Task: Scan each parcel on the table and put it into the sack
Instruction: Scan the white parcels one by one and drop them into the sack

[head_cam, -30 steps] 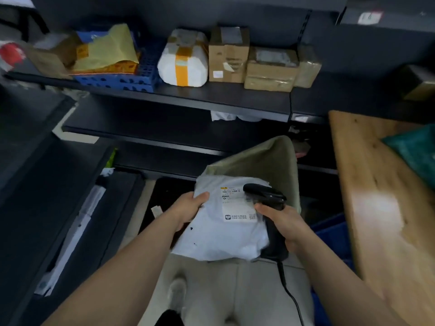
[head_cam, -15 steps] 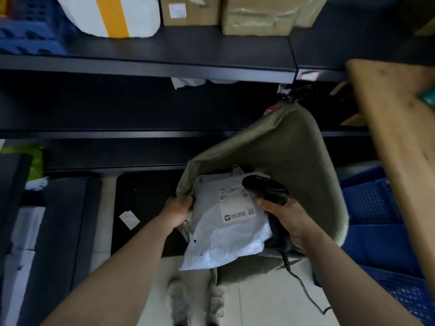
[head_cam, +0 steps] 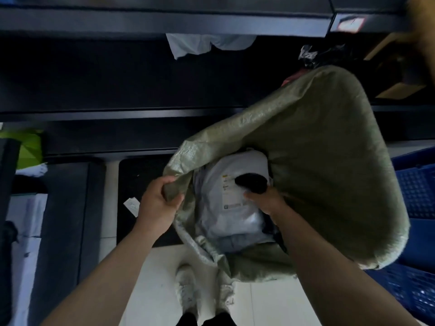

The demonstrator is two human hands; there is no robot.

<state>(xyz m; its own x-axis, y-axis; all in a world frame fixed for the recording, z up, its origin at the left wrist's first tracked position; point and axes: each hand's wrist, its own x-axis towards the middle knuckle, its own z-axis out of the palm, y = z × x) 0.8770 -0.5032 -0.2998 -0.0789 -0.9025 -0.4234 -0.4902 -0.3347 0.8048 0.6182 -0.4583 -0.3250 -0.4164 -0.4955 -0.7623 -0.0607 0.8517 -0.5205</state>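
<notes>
A green woven sack [head_cam: 317,165] stands open on the floor in front of me. Inside its mouth lies a white plastic parcel [head_cam: 233,215] with a printed label facing up. My left hand [head_cam: 159,204] is shut on the sack's left rim and holds it open. My right hand [head_cam: 266,201] reaches into the mouth above the parcel and grips a black handheld scanner [head_cam: 251,183]. The scanner's handle and cord are hidden by my hand and the sack.
Dark shelving [head_cam: 141,109] runs across the back, with white cloth [head_cam: 207,44] hanging under it. Blue plastic crates [head_cam: 414,243] stand on the right. A dark mat [head_cam: 138,184] and pale floor tiles [head_cam: 155,290] lie below, with my shoes [head_cam: 188,292] near the sack.
The parcel has gone from my left hand down into the sack. My left hand let go of it and took the sack's rim. The view tilted further down.
</notes>
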